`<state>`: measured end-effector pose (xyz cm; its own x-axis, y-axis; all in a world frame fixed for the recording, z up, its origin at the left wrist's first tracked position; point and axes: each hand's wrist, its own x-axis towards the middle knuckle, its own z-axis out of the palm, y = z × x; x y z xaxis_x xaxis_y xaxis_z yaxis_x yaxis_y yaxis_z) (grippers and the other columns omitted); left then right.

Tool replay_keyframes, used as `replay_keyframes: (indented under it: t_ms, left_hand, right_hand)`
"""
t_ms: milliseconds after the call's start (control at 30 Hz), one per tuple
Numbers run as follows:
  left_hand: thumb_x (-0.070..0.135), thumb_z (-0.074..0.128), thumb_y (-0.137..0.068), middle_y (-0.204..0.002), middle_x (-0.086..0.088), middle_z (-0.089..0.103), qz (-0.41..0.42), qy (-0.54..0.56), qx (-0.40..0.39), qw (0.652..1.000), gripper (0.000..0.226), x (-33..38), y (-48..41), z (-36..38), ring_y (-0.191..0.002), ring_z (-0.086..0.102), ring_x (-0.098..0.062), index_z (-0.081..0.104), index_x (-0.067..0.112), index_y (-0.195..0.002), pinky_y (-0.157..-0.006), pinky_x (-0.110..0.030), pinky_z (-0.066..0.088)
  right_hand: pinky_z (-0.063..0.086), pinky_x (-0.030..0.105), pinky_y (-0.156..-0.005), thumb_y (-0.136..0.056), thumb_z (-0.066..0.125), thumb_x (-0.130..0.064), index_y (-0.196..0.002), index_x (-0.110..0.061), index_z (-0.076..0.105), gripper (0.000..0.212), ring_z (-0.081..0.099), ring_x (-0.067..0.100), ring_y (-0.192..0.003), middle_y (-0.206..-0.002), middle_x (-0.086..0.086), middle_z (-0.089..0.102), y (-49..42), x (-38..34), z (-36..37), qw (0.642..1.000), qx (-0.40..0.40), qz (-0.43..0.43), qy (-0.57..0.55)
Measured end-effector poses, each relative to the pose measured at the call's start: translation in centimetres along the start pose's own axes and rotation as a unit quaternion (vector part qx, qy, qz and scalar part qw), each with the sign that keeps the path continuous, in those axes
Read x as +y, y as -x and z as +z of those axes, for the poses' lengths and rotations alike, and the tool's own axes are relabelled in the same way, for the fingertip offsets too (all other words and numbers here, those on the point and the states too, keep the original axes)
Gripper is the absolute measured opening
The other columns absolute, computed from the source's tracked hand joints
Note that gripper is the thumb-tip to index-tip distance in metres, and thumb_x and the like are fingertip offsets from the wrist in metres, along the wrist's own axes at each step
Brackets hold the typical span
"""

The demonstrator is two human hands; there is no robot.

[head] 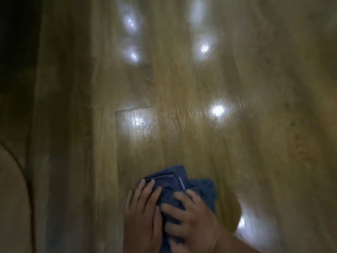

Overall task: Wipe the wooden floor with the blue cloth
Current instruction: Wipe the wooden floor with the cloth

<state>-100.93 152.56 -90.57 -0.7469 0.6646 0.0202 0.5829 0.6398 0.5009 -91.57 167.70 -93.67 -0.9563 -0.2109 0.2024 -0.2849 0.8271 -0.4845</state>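
The blue cloth (175, 181) lies bunched on the wooden floor (200, 139) at the bottom middle of the head view. My left hand (143, 214) lies flat on the cloth's left part, fingers straight and pointing away from me. My right hand (191, 218) presses on the cloth's right part, its fingers spread and bent a little into the folds. The near end of the cloth is hidden under both hands. The picture is blurred.
Glossy planks run away from me with several bright light reflections (218, 110). A dark shadowed strip (18, 52) fills the left side, and a pale rounded shape (12, 207) sits at the lower left corner.
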Motion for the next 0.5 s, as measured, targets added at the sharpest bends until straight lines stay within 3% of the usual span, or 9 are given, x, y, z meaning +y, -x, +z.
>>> replay_keyframes:
  t_ms: [67, 167, 300, 500]
  left_hand:
    - [0.032, 0.04, -0.095, -0.147, -0.011, 0.047, -0.003, -0.064, -0.003, 0.998, 0.044, 0.0, 1.5, 0.0, -0.139, 0.038, -0.032, 0.049, 0.02, -0.135, -0.104, -0.058, 0.032]
    - [0.022, 0.041, -0.089, -0.153, -0.014, 0.041, 0.018, -0.057, -0.007, 0.998, 0.053, 0.1, -2.7, 0.2, -0.144, 0.032, -0.041, 0.045, 0.017, -0.141, -0.112, -0.063, 0.026]
    - [0.018, 0.035, -0.092, -0.15, -0.014, 0.047, 0.005, 0.001, 0.003, 1.0, 0.054, -3.4, -14.8, -0.8, -0.146, 0.028, -0.041, 0.05, 0.008, -0.143, -0.116, -0.064, 0.023]
    - [0.009, 0.04, -0.095, -0.145, -0.011, 0.051, 0.046, -0.002, -0.001, 0.999, 0.051, -9.4, -34.9, -2.3, -0.145, 0.033, -0.036, 0.046, 0.008, -0.146, -0.119, -0.051, 0.025]
  right_hand:
    - [0.043, 0.041, -0.09, -0.076, 0.07, -0.046, -0.087, -0.033, 0.06, 0.019, 0.057, 0.029, -0.111, -0.125, -0.007, 0.062, -0.8, 0.6, -0.5, 0.999, -0.02, -0.006, -0.035]
    - [0.04, 0.041, -0.083, -0.071, 0.072, -0.046, -0.088, -0.026, 0.061, 0.029, 0.056, 0.033, -0.109, -0.12, 0.001, 0.061, -5.0, 3.9, -2.2, 0.999, -0.03, -0.029, -0.025]
    - [0.047, 0.046, -0.089, -0.07, 0.072, -0.046, -0.106, -0.016, 0.07, 0.047, 0.058, 0.037, -0.116, -0.126, 0.009, 0.064, -14.5, 11.5, -4.6, 1.0, -0.016, 0.007, 0.025]
    - [0.047, 0.05, -0.089, -0.071, 0.062, -0.053, -0.126, -0.008, 0.062, 0.071, 0.057, 0.037, -0.115, -0.135, 0.013, 0.059, -28.7, 22.2, -7.1, 0.992, 0.012, 0.075, 0.102]
